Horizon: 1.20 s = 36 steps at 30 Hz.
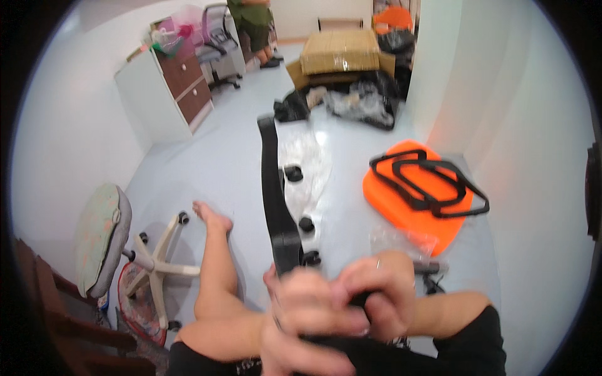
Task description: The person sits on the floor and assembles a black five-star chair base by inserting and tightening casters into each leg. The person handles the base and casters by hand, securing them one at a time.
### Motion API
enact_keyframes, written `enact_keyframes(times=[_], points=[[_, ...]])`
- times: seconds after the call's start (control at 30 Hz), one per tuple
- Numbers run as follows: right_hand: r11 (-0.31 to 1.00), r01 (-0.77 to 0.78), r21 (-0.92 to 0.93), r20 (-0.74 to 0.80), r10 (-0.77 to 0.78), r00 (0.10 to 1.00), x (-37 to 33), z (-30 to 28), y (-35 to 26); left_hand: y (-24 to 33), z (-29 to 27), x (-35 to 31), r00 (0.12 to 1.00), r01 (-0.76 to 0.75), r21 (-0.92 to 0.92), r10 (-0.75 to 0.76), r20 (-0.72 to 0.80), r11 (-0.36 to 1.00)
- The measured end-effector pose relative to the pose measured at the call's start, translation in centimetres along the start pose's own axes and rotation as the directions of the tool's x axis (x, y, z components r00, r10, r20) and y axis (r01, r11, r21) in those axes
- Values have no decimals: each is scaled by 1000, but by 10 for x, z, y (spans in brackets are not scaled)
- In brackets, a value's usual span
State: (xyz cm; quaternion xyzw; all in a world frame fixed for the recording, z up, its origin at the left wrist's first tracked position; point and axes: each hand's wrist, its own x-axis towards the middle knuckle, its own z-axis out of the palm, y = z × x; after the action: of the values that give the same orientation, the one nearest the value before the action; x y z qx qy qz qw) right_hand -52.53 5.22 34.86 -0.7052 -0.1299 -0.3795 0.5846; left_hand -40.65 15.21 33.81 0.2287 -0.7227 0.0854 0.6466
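Observation:
A long black curved bar (274, 188) rises away from me above the floor, its lower end at my left hand (307, 310). The fingers of that hand are bent around this end, partly blurred. My right hand (379, 288) is close beside it, fingers curled in and thumb bent, touching or almost touching the left fingers. Something dark shows between the two hands, too covered to name. Past the bar, black casters (293, 173) lie on or by a clear plastic sheet (307, 150) on the floor.
An orange chair shell (395, 194) with black armrests (433, 182) on it lies at right. A pale wheeled chair base (160, 266) with a patterned seat (97, 241) stands left. Far off are a cardboard box (338, 53), black bags (291, 108), drawers (182, 88) and a person (254, 28).

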Motion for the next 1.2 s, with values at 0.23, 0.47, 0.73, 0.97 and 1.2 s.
enact_keyframes(times=[0.23, 0.47, 0.73, 0.97, 1.2], points=[[998, -2, -60, 414, 27, 910, -16, 0, -13, 37, 5, 36, 980, -67, 125, 42, 194, 990], [985, -108, 136, 567, 12, 823, -37, 11, -26, 57, 15, 23, 986, -67, 116, 48, 158, 991], [961, -146, 233, 629, -35, 777, -36, 17, -38, 80, 20, 14, 996, -62, 124, 54, 71, 990], [820, -382, 427, 519, 123, 846, -35, 26, -40, 115, 6, 1, 1000, -22, 145, 22, 2, 989], [904, -352, 243, 506, 192, 841, -49, 21, -19, 107, 4, -2, 993, 77, 55, -82, 89, 996]])
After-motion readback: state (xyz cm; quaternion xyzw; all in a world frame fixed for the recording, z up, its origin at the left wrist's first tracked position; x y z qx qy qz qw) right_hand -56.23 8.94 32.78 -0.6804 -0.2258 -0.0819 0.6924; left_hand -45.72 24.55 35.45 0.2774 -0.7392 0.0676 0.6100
